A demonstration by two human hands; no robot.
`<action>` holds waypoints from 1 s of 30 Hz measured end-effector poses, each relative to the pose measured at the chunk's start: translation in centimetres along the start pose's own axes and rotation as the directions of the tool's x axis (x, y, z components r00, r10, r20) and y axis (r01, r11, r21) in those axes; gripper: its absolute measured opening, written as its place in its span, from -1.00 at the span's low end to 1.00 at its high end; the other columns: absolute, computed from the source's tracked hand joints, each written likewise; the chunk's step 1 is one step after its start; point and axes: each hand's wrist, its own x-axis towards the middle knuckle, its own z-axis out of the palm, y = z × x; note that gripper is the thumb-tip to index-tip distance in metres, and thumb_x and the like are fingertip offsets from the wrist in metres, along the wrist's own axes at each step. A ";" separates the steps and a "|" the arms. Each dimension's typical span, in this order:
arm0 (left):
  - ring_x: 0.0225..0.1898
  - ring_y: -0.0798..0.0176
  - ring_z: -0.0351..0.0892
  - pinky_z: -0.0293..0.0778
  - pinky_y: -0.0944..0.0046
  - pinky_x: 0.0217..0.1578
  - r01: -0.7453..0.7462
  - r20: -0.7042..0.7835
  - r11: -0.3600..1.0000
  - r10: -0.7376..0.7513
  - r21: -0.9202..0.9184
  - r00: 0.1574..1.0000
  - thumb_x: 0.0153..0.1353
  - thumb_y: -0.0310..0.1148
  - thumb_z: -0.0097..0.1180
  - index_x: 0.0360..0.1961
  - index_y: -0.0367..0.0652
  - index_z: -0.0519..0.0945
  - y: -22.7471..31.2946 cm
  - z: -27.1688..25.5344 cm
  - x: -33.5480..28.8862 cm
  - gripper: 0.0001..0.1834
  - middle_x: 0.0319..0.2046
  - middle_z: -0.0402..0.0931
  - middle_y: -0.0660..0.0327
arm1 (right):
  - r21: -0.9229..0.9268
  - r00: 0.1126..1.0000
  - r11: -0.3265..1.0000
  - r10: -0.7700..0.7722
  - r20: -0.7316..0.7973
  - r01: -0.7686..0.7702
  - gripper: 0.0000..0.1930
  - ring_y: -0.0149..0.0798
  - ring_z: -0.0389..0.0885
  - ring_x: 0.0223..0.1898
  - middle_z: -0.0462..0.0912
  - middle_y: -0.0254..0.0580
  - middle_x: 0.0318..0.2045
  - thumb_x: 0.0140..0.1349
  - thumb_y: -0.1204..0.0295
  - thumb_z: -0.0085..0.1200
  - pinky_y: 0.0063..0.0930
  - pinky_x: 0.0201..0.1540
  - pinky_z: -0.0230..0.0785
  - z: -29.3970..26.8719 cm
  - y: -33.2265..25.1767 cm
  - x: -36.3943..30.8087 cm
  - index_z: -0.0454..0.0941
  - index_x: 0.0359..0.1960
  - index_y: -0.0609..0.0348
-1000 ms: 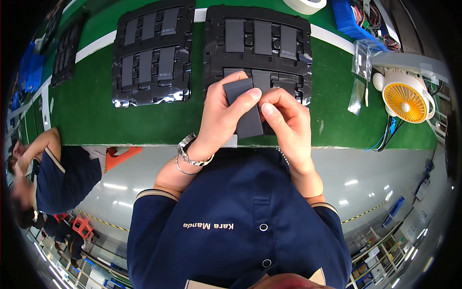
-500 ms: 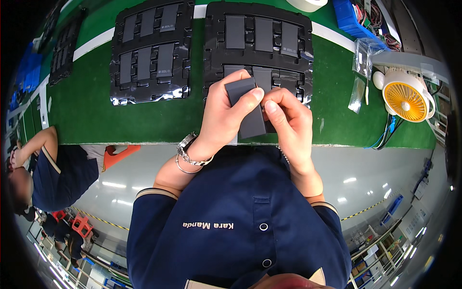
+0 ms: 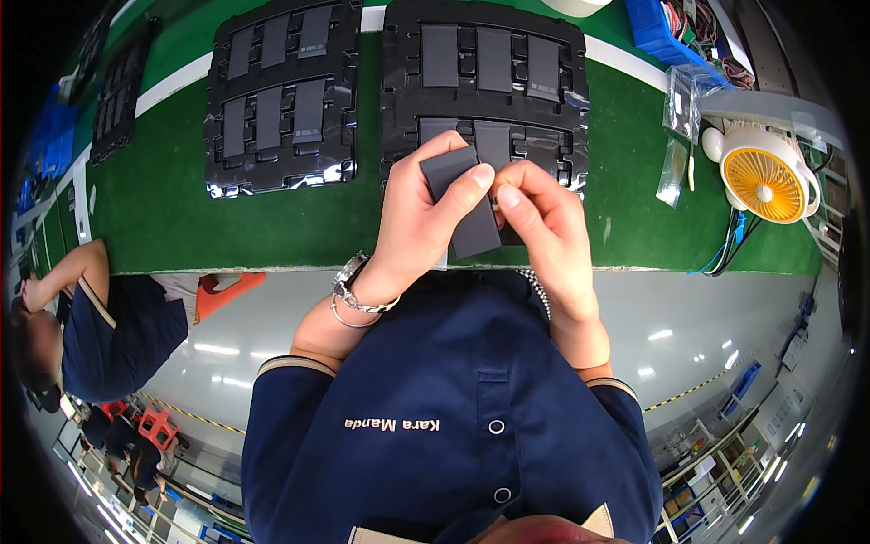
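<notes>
A flat, dark grey rectangular case (image 3: pixel 476 231) is held tilted above the near edge of the green table (image 3: pixel 299 231). My left hand (image 3: pixel 412 218) is closed round it, with the thumb pressed across its face. At its right side my right hand (image 3: pixel 555 227) has thumb and index finger pinched together. What lies between those fingertips is too small to make out. Just beyond my hands sits a black moulded tray (image 3: pixel 399 63) with several similar grey cases in its slots. My left hand covers part of this tray's near row.
Another filled black tray (image 3: pixel 340 168) lies to the left. On the right are a white and yellow fan (image 3: pixel 764 186), clear plastic bags (image 3: pixel 672 177) and a blue bin (image 3: pixel 648 32) of wires. Someone in a navy shirt (image 3: pixel 127 331) is at the table's left.
My right fingers have shifted very slightly at the case's side edge. My left hand keeps its hold, and the view has moved a little.
</notes>
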 end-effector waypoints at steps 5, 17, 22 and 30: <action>-0.50 0.59 0.35 0.30 0.50 -0.45 0.082 0.047 0.976 -0.074 -0.200 0.996 0.38 -0.26 0.02 -0.40 -0.21 0.46 -0.2 -0.2 0.1 -0.74 -0.56 0.43 0.41 | 0.034 0.997 0.997 -0.067 0.023 0.067 -0.75 -0.57 0.37 -0.42 0.47 -0.44 -0.49 0.44 0.33 -0.05 -0.61 -0.34 0.27 -0.7 0.4 0.9 0.50 -0.36 0.23; -0.50 0.57 0.33 0.29 0.43 -0.47 0.111 0.169 0.994 -0.109 -0.005 0.980 0.42 -0.21 -0.01 -0.39 -0.21 0.45 -0.2 -0.5 -0.1 -0.70 -0.58 0.41 0.41 | 0.007 0.991 1.000 0.024 0.133 -0.026 -0.78 -0.60 0.32 -0.53 0.43 -0.46 -0.62 0.36 0.40 0.07 -0.63 -0.45 0.22 -1.4 -0.2 0.6 0.51 -0.44 0.27; -0.63 0.21 0.48 0.28 0.21 -0.57 -0.052 0.257 0.910 -0.061 0.411 0.965 0.41 -0.18 -0.02 -0.33 -0.22 0.44 -0.4 -0.1 -0.1 -0.70 -0.66 0.40 0.11 | 0.110 0.999 0.994 -0.005 -0.047 0.010 -0.91 -0.58 0.41 -0.45 0.50 -0.44 -0.50 0.28 0.49 0.15 -0.62 -0.38 0.30 -1.4 -0.7 0.0 0.57 -0.27 0.25; -0.06 0.08 0.53 0.44 0.12 -0.06 -0.420 0.307 0.477 0.299 0.772 0.904 0.10 -0.21 0.30 -0.13 -0.19 0.51 -0.4 -1.1 0.9 -0.61 -0.18 0.56 0.17 | -0.749 0.758 0.573 -0.635 -0.149 0.332 -0.75 -0.21 0.63 -0.38 0.66 -0.18 -0.37 0.02 0.66 0.25 -0.44 -0.33 0.46 -5.2 0.9 -0.6 0.59 -0.22 0.28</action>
